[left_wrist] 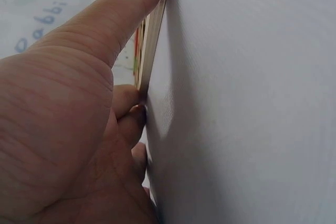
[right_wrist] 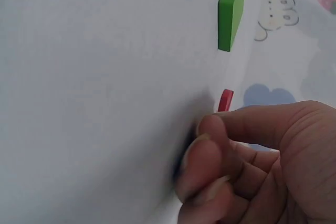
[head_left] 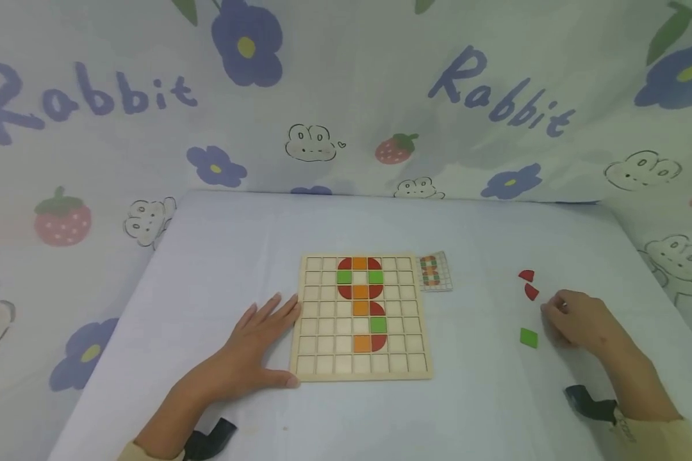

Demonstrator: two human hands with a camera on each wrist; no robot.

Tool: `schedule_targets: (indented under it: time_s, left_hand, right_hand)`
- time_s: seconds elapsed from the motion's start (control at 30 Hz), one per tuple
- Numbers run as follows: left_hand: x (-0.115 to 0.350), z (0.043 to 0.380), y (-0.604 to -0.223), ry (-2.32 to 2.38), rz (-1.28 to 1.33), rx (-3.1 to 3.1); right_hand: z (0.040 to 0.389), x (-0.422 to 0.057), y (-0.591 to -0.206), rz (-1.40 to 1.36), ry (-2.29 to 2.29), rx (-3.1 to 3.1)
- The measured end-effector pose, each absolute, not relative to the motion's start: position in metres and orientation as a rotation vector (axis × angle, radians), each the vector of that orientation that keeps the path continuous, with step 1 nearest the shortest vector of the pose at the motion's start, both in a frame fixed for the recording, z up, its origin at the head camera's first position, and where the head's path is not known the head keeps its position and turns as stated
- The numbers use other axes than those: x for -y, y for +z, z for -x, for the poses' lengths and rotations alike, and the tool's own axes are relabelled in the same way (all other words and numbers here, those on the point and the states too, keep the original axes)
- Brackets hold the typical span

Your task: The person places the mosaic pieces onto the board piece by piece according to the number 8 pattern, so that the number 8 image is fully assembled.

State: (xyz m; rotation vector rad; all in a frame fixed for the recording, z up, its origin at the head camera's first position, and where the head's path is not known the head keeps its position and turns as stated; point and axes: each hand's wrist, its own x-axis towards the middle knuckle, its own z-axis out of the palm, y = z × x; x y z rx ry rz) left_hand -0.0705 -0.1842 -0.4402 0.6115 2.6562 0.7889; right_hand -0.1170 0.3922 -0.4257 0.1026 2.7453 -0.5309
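Note:
A wooden grid board (head_left: 325, 346) lies flat mid-table, with red quarter-round, orange square and green square pieces in its cells. Against its left edge rests my left hand (head_left: 239, 358), fingers spread, thumb (left_wrist: 121, 17) at the near corner. At the right, my right hand (head_left: 579, 323) is low over the table, fingers loosely curled and thumb close to the index finger; no piece shows in it. Beside it lie two red quarter-round pieces, one farther (head_left: 527, 276) and one nearer (head_left: 531, 292), and a green square (head_left: 528, 337). The right wrist view blurs the fingertips.
A small pattern card (head_left: 445, 282) touches the board's upper right side. Each wrist bears a black device, left (head_left: 210, 440) and right (head_left: 591, 404). Behind the white tabletop (head_left: 473, 384) hangs a printed cloth (head_left: 346, 77) with rabbits and flowers.

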Motion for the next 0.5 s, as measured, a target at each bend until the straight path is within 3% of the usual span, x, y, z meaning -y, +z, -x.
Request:
schedule_targets:
  time_s: [0.5]
  left_hand:
    - [0.184,0.070,-0.442,0.787,-0.615,-2.657]
  right_hand:
    - [0.145,-0.381,-0.427,-0.026,-0.608,-2.805]
